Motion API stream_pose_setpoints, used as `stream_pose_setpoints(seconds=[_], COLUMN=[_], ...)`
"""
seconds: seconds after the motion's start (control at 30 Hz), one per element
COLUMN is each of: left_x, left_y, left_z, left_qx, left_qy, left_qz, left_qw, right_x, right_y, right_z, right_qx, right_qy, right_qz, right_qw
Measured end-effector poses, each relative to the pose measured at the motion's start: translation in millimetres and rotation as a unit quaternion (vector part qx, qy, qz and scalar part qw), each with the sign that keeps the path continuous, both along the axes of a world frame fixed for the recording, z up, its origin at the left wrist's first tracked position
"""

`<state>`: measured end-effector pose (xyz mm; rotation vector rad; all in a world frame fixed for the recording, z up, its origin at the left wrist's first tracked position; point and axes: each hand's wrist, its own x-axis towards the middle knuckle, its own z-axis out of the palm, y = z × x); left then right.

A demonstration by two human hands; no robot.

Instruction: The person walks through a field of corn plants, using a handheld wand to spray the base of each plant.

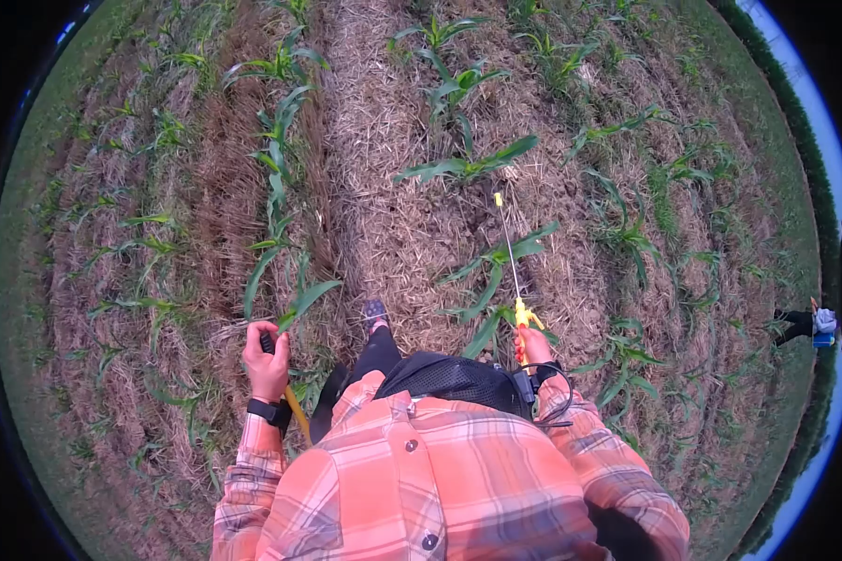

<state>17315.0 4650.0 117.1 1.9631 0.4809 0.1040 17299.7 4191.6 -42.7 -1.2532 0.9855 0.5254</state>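
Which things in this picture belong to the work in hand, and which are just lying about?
Likely part of the work:
yellow-handled wand in the right hand
black grip in the left hand
leafy plant by the wand

Just lying about or background:
dry straw
distant person

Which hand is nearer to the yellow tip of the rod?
Right. The right hand grips the yellow handle at the other end of the rod, with the yellow tip out ahead. The left hand is farther away, off to the left, holding a black handle.
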Motion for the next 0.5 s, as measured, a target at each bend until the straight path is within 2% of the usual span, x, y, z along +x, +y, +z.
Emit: stream_pose_setpoints(seconds=[0.13,0.3,0.37,0.43,0.5], left_x=[30,62,72,81,90], left_y=[38,68,78,90,92], left_z=[-8,-6,-16,-27,-18], left_qx=[0.036,-0.001,-0.004,0.048,0.016], left_qy=[-0.044,-0.033,-0.040,-0.080,-0.063], left_qz=[0.008,0.003,-0.007,-0.027,-0.010], left_qw=[0.998,0.999,0.999,0.995,0.998], right_x=[46,91,104,118,125], right_y=[53,117,134,155,163], right_z=[13,29,29,50,40], right_qx=[0.002,0.006,-0.008,-0.017,0.011], right_qy=[0.034,0.017,-0.004,-0.007,-0.022], right_qz=[0.071,0.191,0.275,0.334,0.362], right_qw=[0.997,0.981,0.961,0.942,0.932])
